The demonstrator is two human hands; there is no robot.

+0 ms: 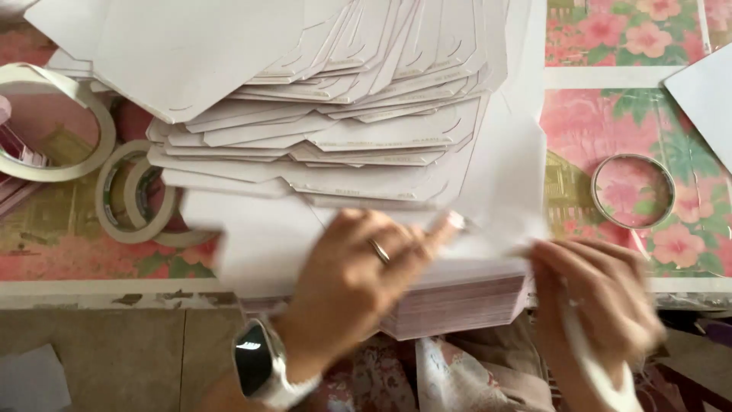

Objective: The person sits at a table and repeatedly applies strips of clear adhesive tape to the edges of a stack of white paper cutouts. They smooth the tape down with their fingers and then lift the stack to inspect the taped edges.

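Note:
My left hand [358, 275], with a ring and a wristwatch, rests on a white paper sheet [259, 244] atop a thick stack of cut white sheets [457, 301] at the table's near edge. Its fingertips press the sheet near the middle. My right hand [595, 297] is blurred at the stack's right end, pinching a thin white strip [598, 374] that trails down toward me. Behind the hands lies a fanned pile of flat white paper cutouts [328, 114].
A floral pink tablecloth [610, 114] covers the table. Rolls of white tape [137, 191] and a larger roll [46, 122] sit at the left. A thin tape ring [633, 189] lies at the right. A white sheet corner [705, 99] shows at the far right.

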